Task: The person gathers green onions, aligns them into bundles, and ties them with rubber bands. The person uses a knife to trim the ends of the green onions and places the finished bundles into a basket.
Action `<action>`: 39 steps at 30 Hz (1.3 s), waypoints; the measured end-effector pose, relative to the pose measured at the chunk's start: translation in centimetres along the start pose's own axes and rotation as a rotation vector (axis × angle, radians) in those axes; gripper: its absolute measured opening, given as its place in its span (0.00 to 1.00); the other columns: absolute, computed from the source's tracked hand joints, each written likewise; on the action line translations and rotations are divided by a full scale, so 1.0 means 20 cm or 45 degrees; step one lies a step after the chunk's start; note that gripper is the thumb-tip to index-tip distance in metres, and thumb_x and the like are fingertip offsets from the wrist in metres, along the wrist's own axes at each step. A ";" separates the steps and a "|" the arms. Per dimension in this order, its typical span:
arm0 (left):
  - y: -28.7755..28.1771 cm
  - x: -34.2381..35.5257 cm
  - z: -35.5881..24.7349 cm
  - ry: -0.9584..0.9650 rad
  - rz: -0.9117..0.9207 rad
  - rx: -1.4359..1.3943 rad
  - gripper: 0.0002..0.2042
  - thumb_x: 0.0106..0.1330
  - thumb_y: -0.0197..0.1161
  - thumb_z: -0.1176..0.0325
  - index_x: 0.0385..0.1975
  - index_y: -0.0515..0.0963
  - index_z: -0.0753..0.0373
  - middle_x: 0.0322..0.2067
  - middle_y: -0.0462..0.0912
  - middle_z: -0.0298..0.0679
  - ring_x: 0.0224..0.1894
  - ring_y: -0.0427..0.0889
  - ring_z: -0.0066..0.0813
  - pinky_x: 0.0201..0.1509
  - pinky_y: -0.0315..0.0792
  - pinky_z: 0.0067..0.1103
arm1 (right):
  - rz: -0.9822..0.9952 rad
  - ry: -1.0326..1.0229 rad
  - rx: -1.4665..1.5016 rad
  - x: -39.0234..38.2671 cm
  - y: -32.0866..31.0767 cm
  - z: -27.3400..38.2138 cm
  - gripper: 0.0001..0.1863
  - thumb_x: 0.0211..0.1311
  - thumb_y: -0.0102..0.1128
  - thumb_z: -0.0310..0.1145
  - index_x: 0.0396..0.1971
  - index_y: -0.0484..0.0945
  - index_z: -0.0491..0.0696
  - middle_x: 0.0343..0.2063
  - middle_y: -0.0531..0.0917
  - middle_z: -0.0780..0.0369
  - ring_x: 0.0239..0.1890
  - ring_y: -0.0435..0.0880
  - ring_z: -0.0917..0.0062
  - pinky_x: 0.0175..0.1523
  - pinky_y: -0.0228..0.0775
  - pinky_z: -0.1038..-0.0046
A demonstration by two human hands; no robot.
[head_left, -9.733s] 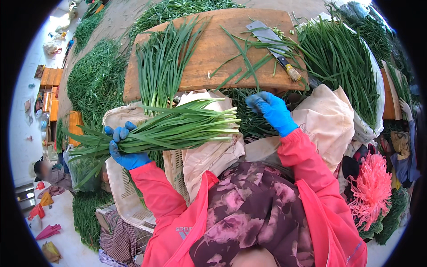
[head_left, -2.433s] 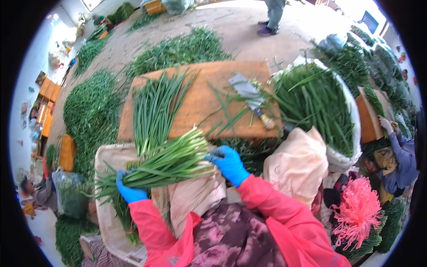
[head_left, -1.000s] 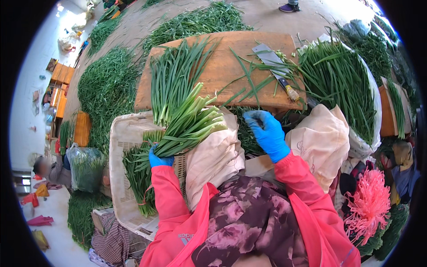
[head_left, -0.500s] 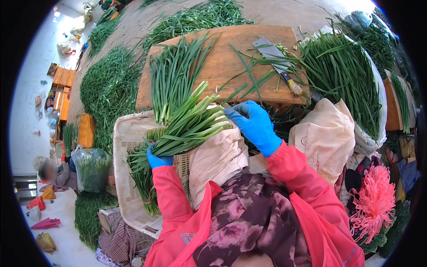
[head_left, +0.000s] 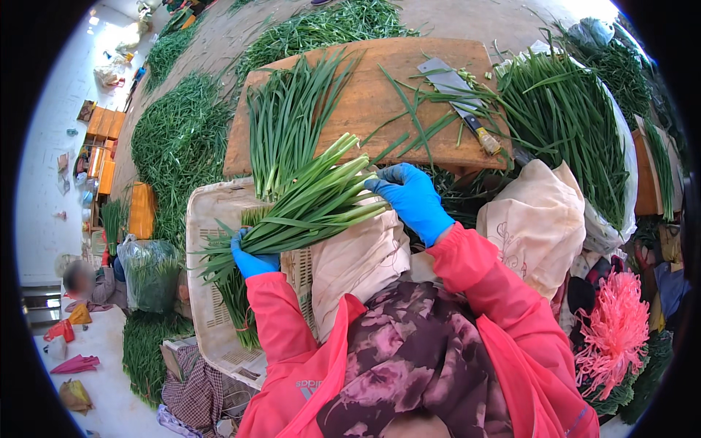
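The blue-gloved left hand grips a pale-stemmed green leafy bunch, no band visible, whose ends the blue-gloved right hand pinches; an apparently finished pink-banded green bunch lies below the left hand, loose green stalks remaining beyond it.

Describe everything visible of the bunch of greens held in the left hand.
The bunch of greens has long, narrow green leaves and pale stalks with uneven ends. No tie shows. It slants, leaves at the left, stalk ends fanned toward the upper right. The blue-gloved left hand grips the leafy part; the right hand has its fingertips at the stalk ends. Leaf tips hang over the pale crate; contact there is unclear.
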State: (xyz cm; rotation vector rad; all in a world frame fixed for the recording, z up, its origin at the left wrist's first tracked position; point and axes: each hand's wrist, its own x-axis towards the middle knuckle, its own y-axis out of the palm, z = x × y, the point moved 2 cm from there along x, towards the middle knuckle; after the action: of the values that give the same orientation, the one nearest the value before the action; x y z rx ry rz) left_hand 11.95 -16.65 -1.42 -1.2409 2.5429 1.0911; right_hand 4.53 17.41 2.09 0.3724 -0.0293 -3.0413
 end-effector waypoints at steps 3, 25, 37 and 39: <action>0.03 -0.04 -0.02 0.027 0.029 0.006 0.08 0.63 0.51 0.60 0.30 0.76 0.54 0.35 0.81 0.36 0.39 0.78 0.35 0.49 0.73 0.37 | 0.084 0.045 0.174 0.03 0.01 -0.03 0.13 0.56 0.67 0.31 0.37 0.79 0.39 0.30 0.83 0.62 0.33 0.78 0.83 0.42 0.71 0.79; -0.08 0.06 0.06 -0.170 0.056 0.034 0.12 0.66 0.50 0.60 0.35 0.78 0.59 0.35 0.82 0.36 0.39 0.80 0.35 0.50 0.73 0.34 | -0.047 -0.960 -0.918 0.13 -0.03 0.14 0.16 0.54 0.63 0.35 0.44 0.80 0.57 0.42 0.79 0.56 0.42 0.80 0.60 0.47 0.74 0.64; 0.04 -0.02 -0.04 0.063 0.055 -0.118 0.06 0.61 0.55 0.65 0.31 0.75 0.60 0.31 0.78 0.36 0.36 0.77 0.31 0.48 0.73 0.31 | -0.250 -0.224 0.307 0.20 -0.34 0.00 0.19 0.69 0.44 0.39 0.27 0.80 0.42 0.29 0.83 0.59 0.26 0.78 0.78 0.35 0.72 0.75; 0.13 -0.13 -0.07 0.106 0.008 -0.103 0.06 0.61 0.56 0.64 0.29 0.76 0.58 0.30 0.79 0.35 0.34 0.78 0.31 0.47 0.74 0.31 | -0.162 -0.203 0.035 0.04 -0.35 0.13 0.23 0.72 0.37 0.41 0.27 0.79 0.42 0.27 0.83 0.60 0.26 0.78 0.78 0.35 0.71 0.76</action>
State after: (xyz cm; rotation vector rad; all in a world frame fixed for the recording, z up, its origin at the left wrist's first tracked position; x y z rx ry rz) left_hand 12.03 -14.81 1.95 -1.3249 2.5882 1.1786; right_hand 2.53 24.32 4.18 0.1375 -0.0593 -3.1922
